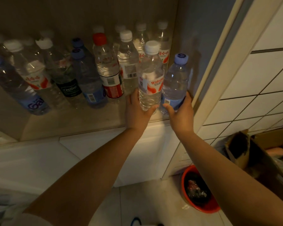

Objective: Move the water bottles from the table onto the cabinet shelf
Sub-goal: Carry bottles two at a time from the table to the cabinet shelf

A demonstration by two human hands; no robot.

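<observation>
Both arms reach into the cabinet. My left hand (137,110) grips the base of a clear bottle with a white cap and a red-and-white label (151,75). My right hand (180,113) wraps the bottom of a clear bottle with a pale blue cap and a blue label (176,80), at the shelf's right end. Both bottles stand upright at the front of the cabinet shelf (82,121). Several other water bottles stand on the shelf to the left and behind, among them a red-capped one (107,66) and a dark-labelled one (67,82).
The cabinet's right side wall (186,30) is close beside the blue-capped bottle. A white door frame (222,62) and tiled wall lie to the right. Below are white cabinet fronts, a red basin (189,204) on the floor and an open cardboard box (252,154).
</observation>
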